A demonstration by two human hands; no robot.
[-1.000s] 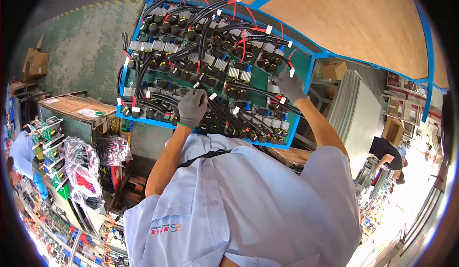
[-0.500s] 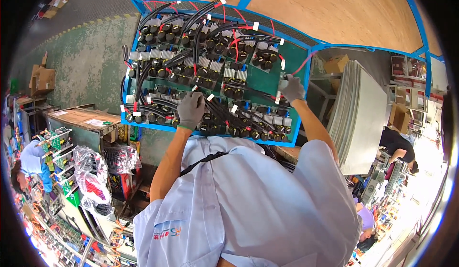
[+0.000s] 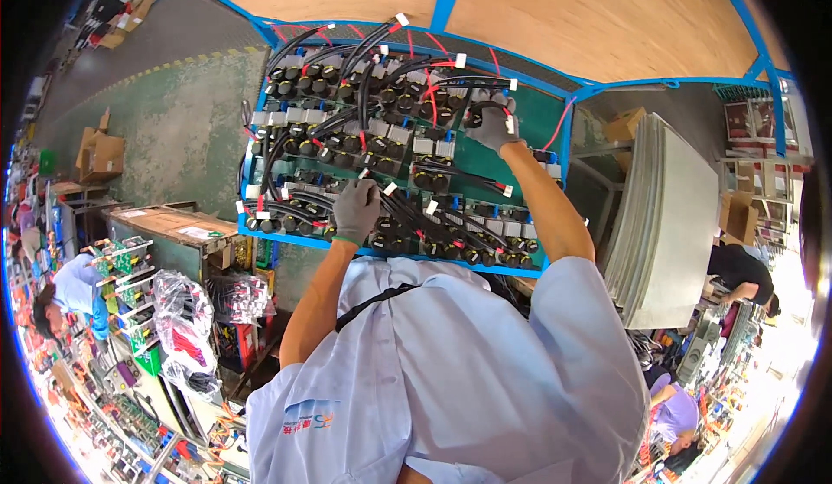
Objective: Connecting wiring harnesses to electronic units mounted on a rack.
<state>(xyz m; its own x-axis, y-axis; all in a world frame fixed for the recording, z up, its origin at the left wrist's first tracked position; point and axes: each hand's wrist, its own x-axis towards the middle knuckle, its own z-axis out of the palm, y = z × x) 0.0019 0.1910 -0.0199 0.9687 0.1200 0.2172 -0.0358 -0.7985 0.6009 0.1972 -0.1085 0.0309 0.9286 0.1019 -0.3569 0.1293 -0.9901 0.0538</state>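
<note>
In front of me a blue-framed rack shelf [image 3: 548, 107] with a green surface carries rows of circuit boards with black round capacitors, silver heat sinks and black cables with white-tagged ends. My right hand [image 3: 492, 129], in a grey glove, is closed over a circuit board [image 3: 475, 113] at the upper right; a black cable loops across its fingers. At the lower middle, my left hand [image 3: 356, 213], also gloved, has its fingers curled together beside a white cable tag [image 3: 365, 174]. Whatever lies between its fingertips is hidden.
A wooden panel [image 3: 598, 16] in blue framing rises beyond the shelf. Upright grey sheets [image 3: 667, 224] stand to the right. On the left are a wood-topped cabinet [image 3: 165, 220] and a cardboard box [image 3: 101, 155]. Other people [image 3: 78, 289] work at both sides.
My right hand has moved up and left from the shelf's right side onto the circuit board. My left hand stays low in the middle, its fingers still curled. The view has shifted slightly.
</note>
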